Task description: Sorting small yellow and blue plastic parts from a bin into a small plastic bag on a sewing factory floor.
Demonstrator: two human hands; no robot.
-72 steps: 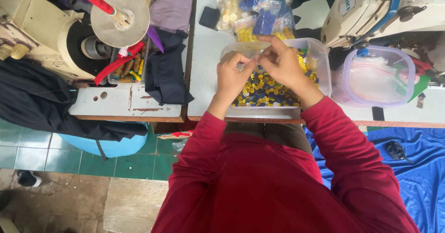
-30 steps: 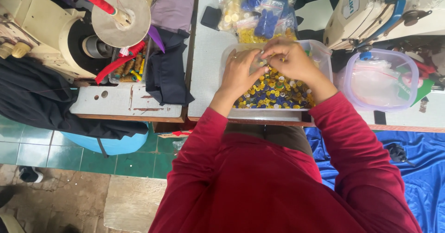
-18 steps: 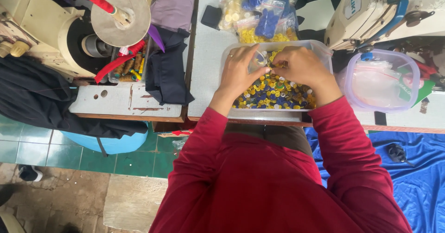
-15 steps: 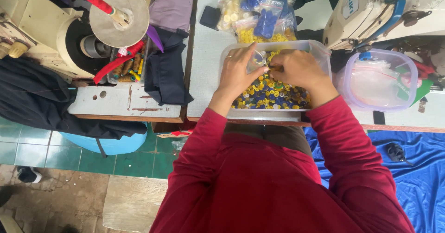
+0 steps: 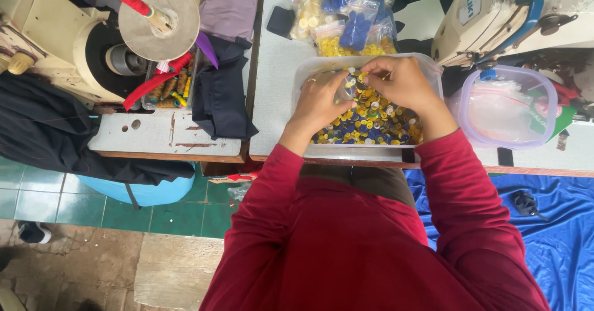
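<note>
A clear rectangular plastic tub (image 5: 301, 75) on the white table holds several yellow, blue and white buttons (image 5: 371, 125). Both my hands hover over the tub, red sleeves reaching in from below. My left hand (image 5: 318, 101) and my right hand (image 5: 402, 82) meet at the tub's far side. Their fingertips pinch a small clear plastic bag (image 5: 346, 90) between them. What is inside the bag is too small to make out.
Bags of sorted buttons (image 5: 346, 14) lie behind the tub. A round lidded clear container (image 5: 507, 107) and a sewing machine (image 5: 507, 14) are to the right. To the left are another machine (image 5: 49, 33), dark cloth (image 5: 219, 94) and a thread tray (image 5: 167, 88). Blue fabric (image 5: 550, 224) covers the floor.
My hands have stayed over the tub with fingertips together, shifting only slightly. The view has moved a little.
</note>
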